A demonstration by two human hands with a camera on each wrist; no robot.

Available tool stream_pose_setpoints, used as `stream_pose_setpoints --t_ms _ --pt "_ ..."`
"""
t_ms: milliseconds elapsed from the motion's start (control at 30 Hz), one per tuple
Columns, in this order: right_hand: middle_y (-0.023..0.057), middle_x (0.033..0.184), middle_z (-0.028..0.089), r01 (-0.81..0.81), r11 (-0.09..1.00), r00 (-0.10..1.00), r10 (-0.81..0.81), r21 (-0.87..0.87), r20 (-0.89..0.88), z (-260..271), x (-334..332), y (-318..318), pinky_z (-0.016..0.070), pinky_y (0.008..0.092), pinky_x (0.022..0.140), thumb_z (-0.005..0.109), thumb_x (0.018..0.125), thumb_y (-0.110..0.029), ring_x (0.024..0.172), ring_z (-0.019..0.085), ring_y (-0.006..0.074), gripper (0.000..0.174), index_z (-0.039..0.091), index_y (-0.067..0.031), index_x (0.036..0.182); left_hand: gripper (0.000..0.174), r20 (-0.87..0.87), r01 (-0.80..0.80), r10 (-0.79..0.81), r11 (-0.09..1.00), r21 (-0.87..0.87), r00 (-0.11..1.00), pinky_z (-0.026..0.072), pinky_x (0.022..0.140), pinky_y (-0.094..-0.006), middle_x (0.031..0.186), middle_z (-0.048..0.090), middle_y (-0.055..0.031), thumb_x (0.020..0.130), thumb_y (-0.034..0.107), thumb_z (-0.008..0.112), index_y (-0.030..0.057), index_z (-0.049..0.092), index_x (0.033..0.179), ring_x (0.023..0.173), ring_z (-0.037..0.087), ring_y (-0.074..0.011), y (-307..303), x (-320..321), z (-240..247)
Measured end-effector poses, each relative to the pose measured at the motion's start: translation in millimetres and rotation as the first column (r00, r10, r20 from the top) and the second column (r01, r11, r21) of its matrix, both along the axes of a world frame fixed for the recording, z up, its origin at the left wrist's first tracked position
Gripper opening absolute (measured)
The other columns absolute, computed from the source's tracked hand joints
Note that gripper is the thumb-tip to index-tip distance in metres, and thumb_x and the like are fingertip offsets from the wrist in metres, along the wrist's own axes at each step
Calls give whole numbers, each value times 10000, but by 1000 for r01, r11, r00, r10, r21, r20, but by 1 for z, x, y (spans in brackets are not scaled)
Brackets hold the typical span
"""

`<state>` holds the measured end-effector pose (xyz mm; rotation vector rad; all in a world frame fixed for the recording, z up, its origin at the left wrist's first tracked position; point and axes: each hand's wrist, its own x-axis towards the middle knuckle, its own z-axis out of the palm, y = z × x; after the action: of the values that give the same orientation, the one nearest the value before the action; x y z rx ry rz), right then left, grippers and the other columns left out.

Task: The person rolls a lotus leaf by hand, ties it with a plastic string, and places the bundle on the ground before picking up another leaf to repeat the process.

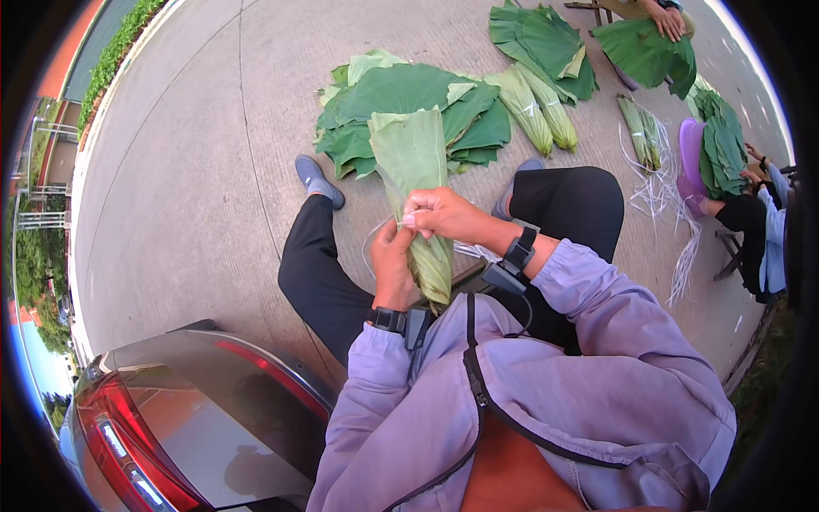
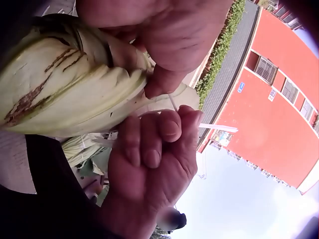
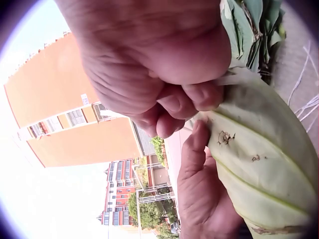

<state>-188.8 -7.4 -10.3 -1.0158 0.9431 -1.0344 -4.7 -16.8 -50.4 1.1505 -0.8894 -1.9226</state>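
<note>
Between the person's knees is a rolled bundle of large green leaves (image 1: 433, 264), its pale undersides outward and its flared end pointing away. The left hand (image 1: 393, 264) grips the bundle's side, its thumb pressed near the narrow waist. Across the top, the right hand (image 1: 448, 213) has its fingers curled and pinches a thin white string (image 2: 218, 128) close to the left thumb. A short end of that string sticks out past the right fist in the left wrist view. Part of the string around the bundle is hidden by the fingers.
A pile of flat green leaves (image 1: 401, 98) lies ahead on the concrete. Two tied bundles (image 1: 546, 107) lie to its right, with loose white strings (image 1: 661, 192) farther right. Other people handle leaves at the right edge. A parked car (image 1: 196, 418) stands close at the left.
</note>
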Motion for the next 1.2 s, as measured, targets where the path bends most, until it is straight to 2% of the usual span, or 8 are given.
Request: stream_pose_setpoints --t_ms 133,233,367,567,667,767,867,1200 --pt "-17 794 610 4 1000 997 -6 27 80 5 -2 -7 422 229 631 686 1031 -199 690 541 56 156 673 -63 954 298 -64 61 -58 997 48 996 548 898 -326 1122 700 -103 998 136 655 -35 624 1240 1008 689 -173 -6 3 9" --pt "-9 787 614 -18 998 998 14 62 66 23 -3 -15 472 247 668 684 1013 -147 700 559 66 150 662 -35 917 336 -103 83 -78 996 43 992 545 909 -341 1111 679 -105 971 129 653 -30 593 1262 1011 680 -178 -13 6 9" --pt "-16 782 621 -21 999 996 24 -47 84 37 15 -29 459 238 648 700 1010 -152 688 564 59 145 665 -39 925 357 -202 -25 28 1000 17 979 524 980 -373 1172 639 -106 955 108 648 -23 562 1276 1077 650 -193 -13 8 27" --pt "-20 782 629 -91 987 996 90 -136 -9 69 49 -33 450 236 643 710 1009 -184 690 559 57 163 682 -41 937 471 -410 -14 16 1000 10 912 423 1125 -412 1282 606 -65 959 278 712 28 552 1325 1240 568 -223 -10 38 31" --pt "-24 778 626 -141 976 988 128 -165 -90 80 61 -33 449 246 635 710 1000 -199 680 550 56 189 665 -47 897 658 -677 35 -26 999 0 736 409 1174 -431 1327 611 -37 934 371 793 79 528 1461 1305 564 -232 -7 51 26" --pt "-28 769 626 -225 959 968 200 -173 -151 95 72 -28 445 249 622 702 986 -184 661 539 51 212 633 -52 835 683 -670 -32 72 997 72 739 427 1165 -448 1232 640 -30 878 458 851 92 581 1387 1267 590 -229 -5 56 39" --pt "-35 747 607 -281 949 954 260 -143 -151 102 80 -23 424 245 616 707 975 -183 651 524 49 207 634 -53 832 660 -717 60 -45 998 -4 696 458 1143 -454 1131 660 -21 846 469 880 96 611 1320 1211 622 -226 -15 70 -7" --pt "-44 705 595 -86 995 996 87 -55 1 109 79 -10 364 226 560 702 997 -197 616 479 26 166 659 -74 894 407 -696 19 -5 1000 12 718 499 1094 -430 1046 672 -11 874 383 866 99 657 1077 1111 647 -220 -4 60 29"
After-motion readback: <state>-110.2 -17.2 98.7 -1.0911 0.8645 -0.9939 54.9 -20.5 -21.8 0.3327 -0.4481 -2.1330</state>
